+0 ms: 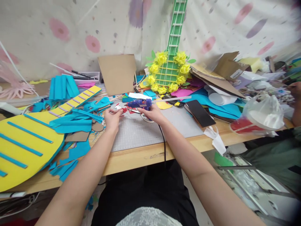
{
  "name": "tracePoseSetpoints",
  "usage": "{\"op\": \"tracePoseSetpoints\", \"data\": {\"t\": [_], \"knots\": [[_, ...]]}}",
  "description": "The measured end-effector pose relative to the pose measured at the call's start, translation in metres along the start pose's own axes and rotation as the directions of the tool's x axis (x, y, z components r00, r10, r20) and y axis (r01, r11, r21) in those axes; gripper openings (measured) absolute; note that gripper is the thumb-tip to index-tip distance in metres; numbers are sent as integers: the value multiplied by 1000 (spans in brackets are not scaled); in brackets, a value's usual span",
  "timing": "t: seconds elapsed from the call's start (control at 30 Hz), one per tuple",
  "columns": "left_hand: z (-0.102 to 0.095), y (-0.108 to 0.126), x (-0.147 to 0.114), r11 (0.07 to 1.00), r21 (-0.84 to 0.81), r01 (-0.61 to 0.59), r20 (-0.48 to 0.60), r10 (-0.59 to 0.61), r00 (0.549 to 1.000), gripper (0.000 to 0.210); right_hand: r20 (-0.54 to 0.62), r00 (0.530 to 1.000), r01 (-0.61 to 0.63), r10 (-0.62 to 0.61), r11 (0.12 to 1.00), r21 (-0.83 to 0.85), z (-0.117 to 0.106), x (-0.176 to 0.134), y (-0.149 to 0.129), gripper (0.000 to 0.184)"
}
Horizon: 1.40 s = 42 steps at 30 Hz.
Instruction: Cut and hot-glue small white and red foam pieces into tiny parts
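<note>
My left hand (112,119), on the grey cutting mat's left side, has its fingers pinched around a small piece of red paper (124,110). Facing it, my right hand (154,113) is closed on a pair of scissors (134,110). Their blades point left at the red piece, and part of a white handle shows below my fingers. A blue glue gun (138,104) sits just behind that hand, a clear glue stick (175,99) jutting from its back. Whether my hand touches the gun, I cannot tell. More red scraps are close to the blades.
A yellow guitar shape (30,138) and blue paper scraps (72,124) cover the left. Behind stands a green guitar (168,70) with yellow flowers. A phone (200,113) and bagged cup (249,121) lie right. A black cord (164,142) hangs over the edge. Another person's arm (297,103) shows far right.
</note>
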State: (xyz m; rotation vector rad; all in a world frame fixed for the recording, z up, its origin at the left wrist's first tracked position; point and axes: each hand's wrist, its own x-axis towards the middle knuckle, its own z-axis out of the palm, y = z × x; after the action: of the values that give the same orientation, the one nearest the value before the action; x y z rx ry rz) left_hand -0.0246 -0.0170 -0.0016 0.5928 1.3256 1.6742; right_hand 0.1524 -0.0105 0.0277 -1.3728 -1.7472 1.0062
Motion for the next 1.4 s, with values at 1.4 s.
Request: {"op": "tracePoseSetpoints", "data": {"t": [1.4], "knots": [[-2, -5, 5, 996, 33, -80, 13, 80, 997, 37, -88, 979, 175, -184, 979, -103, 25, 0, 12, 41]]}}
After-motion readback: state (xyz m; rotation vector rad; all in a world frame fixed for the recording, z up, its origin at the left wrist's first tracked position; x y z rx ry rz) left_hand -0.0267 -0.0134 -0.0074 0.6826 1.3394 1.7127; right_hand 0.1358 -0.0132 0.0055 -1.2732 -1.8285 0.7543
